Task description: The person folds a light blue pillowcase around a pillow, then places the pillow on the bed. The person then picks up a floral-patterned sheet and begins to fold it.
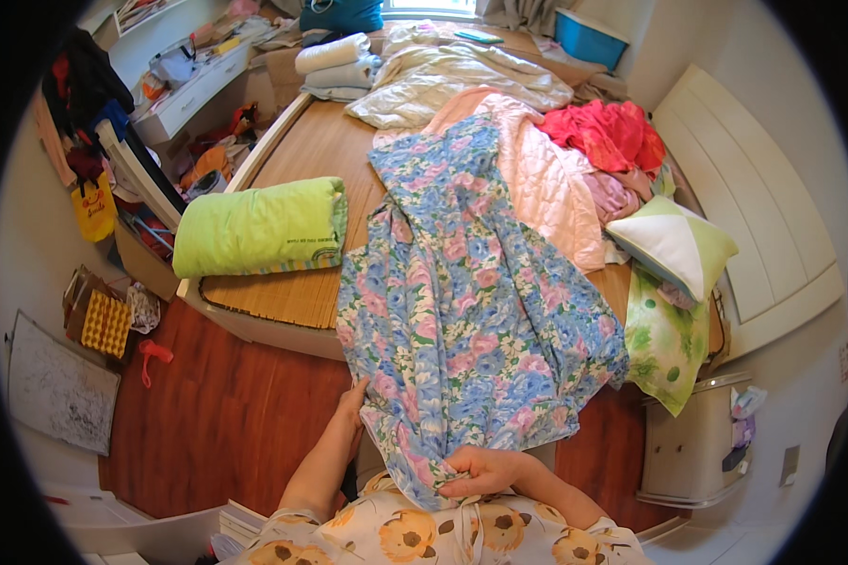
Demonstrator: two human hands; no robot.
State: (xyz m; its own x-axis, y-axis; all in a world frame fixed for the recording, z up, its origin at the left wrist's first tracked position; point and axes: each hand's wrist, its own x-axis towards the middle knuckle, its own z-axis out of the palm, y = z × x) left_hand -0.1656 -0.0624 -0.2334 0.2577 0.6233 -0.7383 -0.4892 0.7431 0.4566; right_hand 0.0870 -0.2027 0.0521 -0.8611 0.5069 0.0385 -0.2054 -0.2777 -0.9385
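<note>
A large blue and pink floral cloth (pixel 466 304) is spread over the bed's near side and hangs down to my lap. My right hand (pixel 484 472) pinches its near edge close to my body, fingers and thumb closed on the fabric. At the cloth's left edge, my left hand (pixel 355 402) holds the border, its fingers partly hidden behind the fabric. A rolled light green quilt (pixel 261 226) lies left of the cloth on the bamboo mat (pixel 268 300). Beyond and to the right, a pink quilted cover (pixel 551 183) touches the floral cloth.
The bed also bears a cream quilt (pixel 466 74), folded towels (pixel 339 70), red fabric (pixel 608 134) and a green-white cushion (pixel 671 244). A white headboard (pixel 742 198) stands right, above a bedside cabinet (pixel 692 445). A red strap (pixel 154 357) lies on the wooden floor (pixel 219 402).
</note>
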